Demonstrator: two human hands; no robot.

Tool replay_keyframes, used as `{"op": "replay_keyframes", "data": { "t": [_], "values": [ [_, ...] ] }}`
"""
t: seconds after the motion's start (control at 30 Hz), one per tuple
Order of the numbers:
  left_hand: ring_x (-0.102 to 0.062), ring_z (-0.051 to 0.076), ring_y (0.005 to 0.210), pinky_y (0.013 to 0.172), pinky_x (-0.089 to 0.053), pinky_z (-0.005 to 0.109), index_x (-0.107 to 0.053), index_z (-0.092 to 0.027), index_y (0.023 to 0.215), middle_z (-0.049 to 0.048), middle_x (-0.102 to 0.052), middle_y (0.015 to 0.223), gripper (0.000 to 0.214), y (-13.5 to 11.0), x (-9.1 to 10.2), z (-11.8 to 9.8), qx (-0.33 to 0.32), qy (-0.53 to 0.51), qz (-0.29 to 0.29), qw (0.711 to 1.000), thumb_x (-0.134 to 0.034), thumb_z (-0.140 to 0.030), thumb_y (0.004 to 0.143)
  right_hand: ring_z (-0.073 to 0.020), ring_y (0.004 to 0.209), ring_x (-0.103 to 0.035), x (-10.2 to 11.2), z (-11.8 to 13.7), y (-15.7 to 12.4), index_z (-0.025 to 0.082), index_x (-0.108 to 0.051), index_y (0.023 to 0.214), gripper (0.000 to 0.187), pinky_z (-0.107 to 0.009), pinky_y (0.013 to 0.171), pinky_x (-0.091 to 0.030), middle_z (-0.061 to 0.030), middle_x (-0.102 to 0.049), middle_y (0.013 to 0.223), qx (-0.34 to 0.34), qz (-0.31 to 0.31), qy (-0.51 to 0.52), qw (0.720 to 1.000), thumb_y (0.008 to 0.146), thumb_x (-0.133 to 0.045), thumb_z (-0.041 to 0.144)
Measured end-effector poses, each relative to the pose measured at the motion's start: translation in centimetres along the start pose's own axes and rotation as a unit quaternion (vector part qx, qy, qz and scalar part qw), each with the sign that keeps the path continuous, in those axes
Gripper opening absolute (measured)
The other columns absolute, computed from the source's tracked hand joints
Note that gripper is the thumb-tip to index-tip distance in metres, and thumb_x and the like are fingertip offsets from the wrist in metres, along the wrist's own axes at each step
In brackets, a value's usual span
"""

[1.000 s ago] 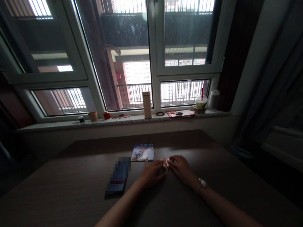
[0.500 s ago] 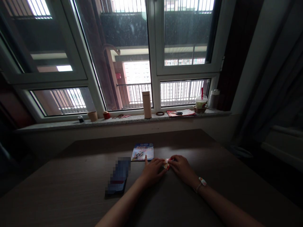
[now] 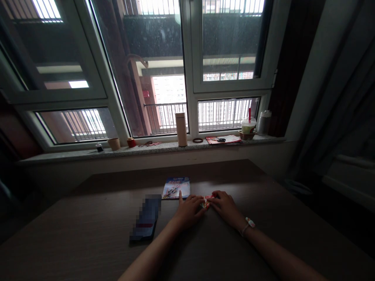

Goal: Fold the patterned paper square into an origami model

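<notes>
Fingertips (image 3: 202, 200) of the left hand (image 3: 189, 210) are clamped on the left edge of a small, red-and-white patterned piece (image 3: 207, 203) as the right hand (image 3: 226, 207), a pale bracelet (image 3: 250, 223) on its wrist, pinches the opposite end. The piece, too small for its material to be made out, sits between the two hands at a dark brown wooden table (image 3: 228, 179), just right of the near corner of a blue-and-white illustrated booklet (image 3: 176, 188). Compared with a second ago, when it looks narrower and more bunched, the piece now spreads wider toward the right hand, with more red showing under those fingers. The left hand's outermost finger points up at the booklet's lower edge, much as it does earlier. A dark blue oblong object (image 3: 148, 214), partly pixelated, lies left of that hand, unmoved, as does the booklet. Behind the table, a tall beige cylindrical flask (image 3: 181, 130) stands on a speckled stone windowsill (image 3: 168, 149), well apart from both hands.
</notes>
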State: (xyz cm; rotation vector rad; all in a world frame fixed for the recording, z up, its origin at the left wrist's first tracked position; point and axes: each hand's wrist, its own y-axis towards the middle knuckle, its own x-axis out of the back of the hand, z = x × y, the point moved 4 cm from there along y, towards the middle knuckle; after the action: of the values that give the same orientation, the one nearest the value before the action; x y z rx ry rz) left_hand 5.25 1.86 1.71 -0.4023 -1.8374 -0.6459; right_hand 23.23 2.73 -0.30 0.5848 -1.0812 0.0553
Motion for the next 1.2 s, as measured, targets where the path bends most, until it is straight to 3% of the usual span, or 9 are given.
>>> {"op": "replay_keyframes", "data": {
  "t": [0.23, 0.77, 1.2],
  "values": [
    [-0.048, 0.021, 0.127, 0.117, -0.001, 0.058, -0.056, -0.034, 0.125, -0.0012, -0.059, 0.135, 0.035, -0.01, 0.06, -0.04, 0.007, -0.002, 0.003, 1.000, -0.041, -0.048, 0.098, -0.0230, 0.110, -0.054, -0.03, 0.09, 0.18, 0.036, -0.069, 0.111, 0.025, -0.037, 0.091, -0.044, -0.0050, -0.062, 0.116, -0.004, 0.003, 0.000, 1.000, 0.091, -0.054, 0.033],
    [-0.049, 0.021, 0.126, 0.116, 0.007, 0.061, -0.055, -0.034, 0.124, -0.0040, -0.060, 0.134, 0.030, 0.12, -0.09, 0.07, 0.005, -0.008, -0.008, 1.000, -0.044, -0.045, 0.097, -0.0228, 0.112, -0.055, 0.27, 0.49, 0.18, 0.034, -0.070, 0.111, 0.025, -0.037, 0.093, -0.043, -0.0052, -0.063, 0.118, -0.011, 0.012, 0.006, 1.000, 0.092, -0.054, 0.032],
    [-0.049, 0.022, 0.125, 0.118, -0.001, 0.057, -0.056, -0.034, 0.128, -0.0007, -0.060, 0.134, 0.038, 0.12, -0.05, -0.03, 0.006, -0.002, -0.005, 1.000, -0.037, -0.051, 0.098, -0.0219, 0.111, -0.053, 0.45, 0.44, 0.31, 0.036, -0.070, 0.111, 0.027, -0.036, 0.092, -0.041, -0.0041, -0.062, 0.117, -0.025, 0.029, 0.010, 0.999, 0.094, -0.048, 0.037]
  ]
}}
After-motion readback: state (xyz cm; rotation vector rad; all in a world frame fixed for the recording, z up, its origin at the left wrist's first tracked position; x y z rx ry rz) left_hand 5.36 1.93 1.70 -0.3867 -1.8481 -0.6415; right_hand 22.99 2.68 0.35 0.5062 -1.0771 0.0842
